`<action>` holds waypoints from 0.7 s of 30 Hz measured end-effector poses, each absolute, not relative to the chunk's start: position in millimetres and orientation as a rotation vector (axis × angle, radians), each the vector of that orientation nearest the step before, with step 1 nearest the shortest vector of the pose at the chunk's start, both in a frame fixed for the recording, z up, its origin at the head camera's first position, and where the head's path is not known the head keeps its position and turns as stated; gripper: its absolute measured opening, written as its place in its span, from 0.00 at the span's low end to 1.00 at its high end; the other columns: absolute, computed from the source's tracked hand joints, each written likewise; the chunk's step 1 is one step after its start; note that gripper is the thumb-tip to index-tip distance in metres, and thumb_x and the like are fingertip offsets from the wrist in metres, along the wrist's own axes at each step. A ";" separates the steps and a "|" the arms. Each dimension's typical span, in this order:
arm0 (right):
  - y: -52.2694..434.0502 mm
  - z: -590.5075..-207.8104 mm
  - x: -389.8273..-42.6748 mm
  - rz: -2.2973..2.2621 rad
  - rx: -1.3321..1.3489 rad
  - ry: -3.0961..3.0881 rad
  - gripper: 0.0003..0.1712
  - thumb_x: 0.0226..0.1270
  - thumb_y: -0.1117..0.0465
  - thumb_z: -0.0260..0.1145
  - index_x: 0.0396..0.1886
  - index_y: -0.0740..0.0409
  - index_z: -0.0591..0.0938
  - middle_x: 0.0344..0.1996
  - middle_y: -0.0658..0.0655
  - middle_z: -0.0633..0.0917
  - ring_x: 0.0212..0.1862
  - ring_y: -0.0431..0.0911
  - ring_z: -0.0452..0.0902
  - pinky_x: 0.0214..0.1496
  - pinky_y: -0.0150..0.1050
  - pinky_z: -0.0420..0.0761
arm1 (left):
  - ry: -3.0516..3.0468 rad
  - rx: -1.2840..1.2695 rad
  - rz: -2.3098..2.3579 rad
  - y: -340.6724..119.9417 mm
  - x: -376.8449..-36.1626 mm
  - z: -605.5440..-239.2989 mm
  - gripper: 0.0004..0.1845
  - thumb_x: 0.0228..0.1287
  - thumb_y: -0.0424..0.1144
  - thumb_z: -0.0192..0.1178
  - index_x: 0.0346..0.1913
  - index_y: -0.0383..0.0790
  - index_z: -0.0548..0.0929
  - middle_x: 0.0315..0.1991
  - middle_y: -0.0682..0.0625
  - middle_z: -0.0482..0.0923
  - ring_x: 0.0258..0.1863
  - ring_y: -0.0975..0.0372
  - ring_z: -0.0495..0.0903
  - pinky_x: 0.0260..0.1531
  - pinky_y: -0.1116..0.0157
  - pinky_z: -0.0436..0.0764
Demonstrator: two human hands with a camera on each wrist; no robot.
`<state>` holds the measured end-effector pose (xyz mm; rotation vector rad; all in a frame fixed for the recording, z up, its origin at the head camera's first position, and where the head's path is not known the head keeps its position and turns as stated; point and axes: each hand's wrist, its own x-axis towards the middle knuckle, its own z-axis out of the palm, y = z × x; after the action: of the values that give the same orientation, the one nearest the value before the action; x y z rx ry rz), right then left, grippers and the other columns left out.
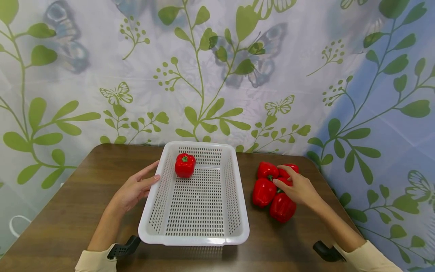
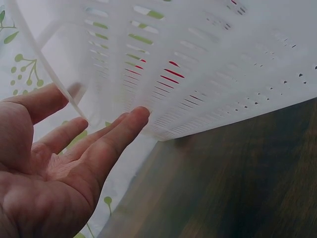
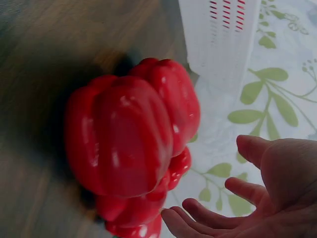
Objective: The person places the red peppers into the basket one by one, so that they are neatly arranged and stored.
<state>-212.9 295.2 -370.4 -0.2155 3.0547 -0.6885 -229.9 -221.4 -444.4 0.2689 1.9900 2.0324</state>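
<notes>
Left of the white slotted plastic basket, the left hand lies open, straight fingers against its side wall; keeping it braced there looks wise. One glossy red bell pepper sits in the basket's far corner. Right of the basket, the right hand hovers open over the cluster of red bell peppers, touching the middle ones; a full-finger wrap should suit the smooth skin. Under the basket is a dark wooden table; behind it, a leaf-and-butterfly curtain.
</notes>
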 end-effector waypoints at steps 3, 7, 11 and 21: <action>302.1 -374.1 -209.7 -0.685 -0.236 3.025 0.36 0.74 0.46 0.62 0.74 0.57 0.65 0.57 0.74 0.81 0.54 0.66 0.80 0.45 0.60 0.84 | 1.991 0.270 2.028 -221.8 -229.9 -445.3 0.35 0.78 0.42 0.54 0.82 0.53 0.53 0.61 0.37 0.80 0.52 0.48 0.87 0.48 0.51 0.87; 308.9 -378.4 -206.7 -0.687 -0.235 2.985 0.35 0.74 0.48 0.62 0.74 0.57 0.65 0.50 0.72 0.83 0.47 0.61 0.82 0.40 0.55 0.84 | 1.989 0.272 2.031 -222.0 -230.1 -445.7 0.35 0.78 0.42 0.54 0.82 0.53 0.53 0.61 0.37 0.80 0.52 0.48 0.87 0.48 0.52 0.87; 313.0 -382.7 -204.7 -0.696 -0.211 2.968 0.34 0.76 0.49 0.61 0.74 0.56 0.64 0.42 0.66 0.85 0.39 0.54 0.82 0.35 0.47 0.82 | 1.988 0.272 2.036 -221.9 -230.5 -445.3 0.35 0.78 0.42 0.55 0.82 0.53 0.53 0.61 0.37 0.80 0.53 0.48 0.87 0.48 0.53 0.87; 318.4 -390.1 -195.9 -0.743 -0.186 2.868 0.32 0.78 0.51 0.58 0.76 0.53 0.62 0.27 0.55 0.76 0.26 0.46 0.72 0.28 0.40 0.73 | 1.954 0.293 2.052 -222.1 -231.0 -444.8 0.35 0.78 0.41 0.54 0.82 0.52 0.53 0.62 0.38 0.80 0.53 0.48 0.86 0.48 0.53 0.88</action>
<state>-195.9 318.4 -390.1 -0.1857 2.8678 -0.7430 -231.0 -222.1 -444.8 0.2928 1.9535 2.0524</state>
